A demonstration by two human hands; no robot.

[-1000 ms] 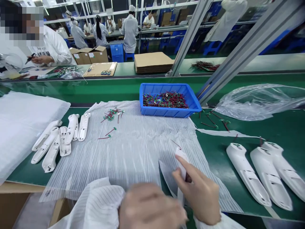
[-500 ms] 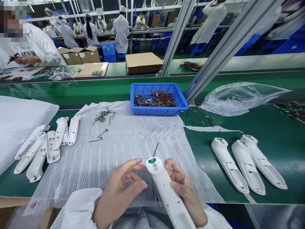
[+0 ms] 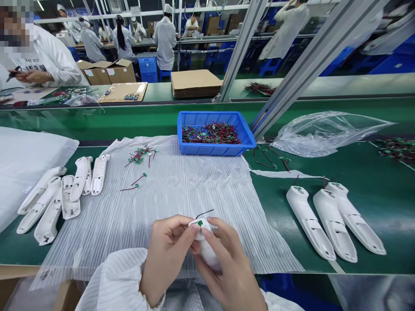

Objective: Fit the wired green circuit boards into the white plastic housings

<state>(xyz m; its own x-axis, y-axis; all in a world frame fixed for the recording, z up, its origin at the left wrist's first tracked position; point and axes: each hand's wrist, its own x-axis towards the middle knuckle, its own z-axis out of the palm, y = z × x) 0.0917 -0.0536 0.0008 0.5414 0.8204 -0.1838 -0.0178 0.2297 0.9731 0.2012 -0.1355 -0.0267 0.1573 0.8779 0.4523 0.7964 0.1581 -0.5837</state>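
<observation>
Between my hands is a white plastic handle shell (image 3: 210,255), its head end facing up. A small green circuit board (image 3: 200,223) sits in that end, and a dark wire rises from it. My left hand (image 3: 170,255) is closed on the head, its thumb pressed at the board's edge. My right hand (image 3: 227,255) wraps the shell from the other side, fingers close to the board. The lower part of the shell is hidden behind my right hand. Under the hands lies a sheet of white ribbed foam (image 3: 155,211).
A blue bin (image 3: 214,149) of wired boards stands behind the sheet. Loose wired boards (image 3: 139,156) lie on it. White shells (image 3: 69,194) are at left, and three shells with wires (image 3: 309,224) at right. A clear plastic bag (image 3: 324,134) lies near a metal post (image 3: 240,47).
The shell has turned more upright, so its long body is foreshortened. My left hand has closed onto its head, and my right hand has shifted round it. The wire now leans right.
</observation>
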